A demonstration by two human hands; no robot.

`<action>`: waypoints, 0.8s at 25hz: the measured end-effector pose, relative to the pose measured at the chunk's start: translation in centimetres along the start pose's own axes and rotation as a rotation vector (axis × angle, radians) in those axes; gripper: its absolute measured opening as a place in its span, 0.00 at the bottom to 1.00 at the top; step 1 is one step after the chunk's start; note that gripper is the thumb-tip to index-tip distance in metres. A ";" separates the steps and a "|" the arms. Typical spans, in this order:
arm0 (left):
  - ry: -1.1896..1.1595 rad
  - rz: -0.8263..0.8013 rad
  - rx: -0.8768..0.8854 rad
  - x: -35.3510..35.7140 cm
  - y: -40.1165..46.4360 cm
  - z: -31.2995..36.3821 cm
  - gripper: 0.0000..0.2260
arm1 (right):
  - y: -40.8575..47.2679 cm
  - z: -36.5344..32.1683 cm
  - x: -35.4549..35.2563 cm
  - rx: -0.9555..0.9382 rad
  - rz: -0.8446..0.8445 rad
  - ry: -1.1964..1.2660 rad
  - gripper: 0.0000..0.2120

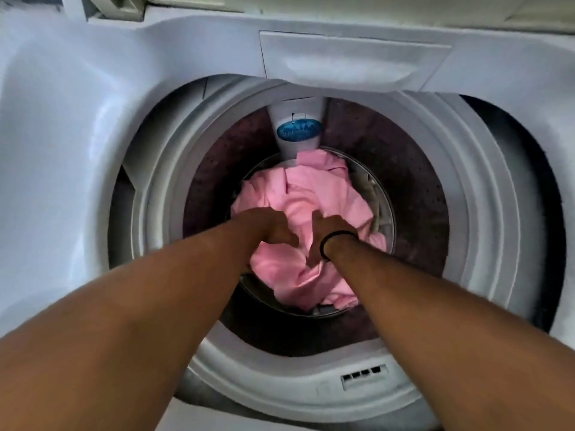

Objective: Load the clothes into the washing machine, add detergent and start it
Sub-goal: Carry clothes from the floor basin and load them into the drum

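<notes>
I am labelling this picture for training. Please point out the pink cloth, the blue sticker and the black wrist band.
pink cloth [314, 194]: head view, on its upper folds.
blue sticker [299, 130]: head view, on its middle.
black wrist band [334, 236]: head view, on its upper arc.

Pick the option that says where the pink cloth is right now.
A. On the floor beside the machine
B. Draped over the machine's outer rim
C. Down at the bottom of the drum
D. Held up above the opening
C: the pink cloth lies crumpled at the bottom of the drum, with the left hand and right hand reaching down onto it.
</notes>
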State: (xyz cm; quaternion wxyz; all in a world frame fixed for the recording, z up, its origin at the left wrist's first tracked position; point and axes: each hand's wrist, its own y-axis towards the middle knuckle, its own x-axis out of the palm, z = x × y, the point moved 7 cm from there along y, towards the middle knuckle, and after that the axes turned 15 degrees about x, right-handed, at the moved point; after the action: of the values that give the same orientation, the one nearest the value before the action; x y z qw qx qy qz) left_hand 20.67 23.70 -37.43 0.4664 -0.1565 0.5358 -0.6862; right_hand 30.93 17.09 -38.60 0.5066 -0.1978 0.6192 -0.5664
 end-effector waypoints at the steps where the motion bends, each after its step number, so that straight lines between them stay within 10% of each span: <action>1: -0.118 -0.167 -0.064 1.8 -0.7 0.0 0.24 | -0.5 -0.4 2.2 -0.019 -0.217 -0.107 0.51; 4: 0.023 -0.124 -0.195 2.4 -1.7 -2.3 0.22 | -1.6 -1.2 5.6 0.004 -0.531 -0.081 0.37; 7: 0.281 0.401 -0.092 -1.9 -1.4 -2.2 0.26 | -1.3 -1.8 -0.8 -0.116 0.317 0.073 0.35; 9: 0.269 0.430 -0.009 -2.2 0.1 -1.7 0.40 | -0.8 -1.5 -2.6 -0.127 0.527 0.055 0.48; 13: 0.205 0.283 -0.051 0.1 2.0 -2.2 0.60 | 2.1 -0.2 -0.7 -0.055 0.264 -0.079 0.68; 20: -0.151 0.513 -0.066 -2.6 -3.6 -1.6 0.49 | -4.0 2.3 -4.0 -0.116 0.297 0.048 0.63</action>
State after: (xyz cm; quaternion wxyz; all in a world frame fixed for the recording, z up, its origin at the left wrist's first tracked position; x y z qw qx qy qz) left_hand 19.17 26.73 -34.09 0.6584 -0.0818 0.5437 -0.5140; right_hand 33.19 18.09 -33.07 0.5576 -0.1195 0.6851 -0.4532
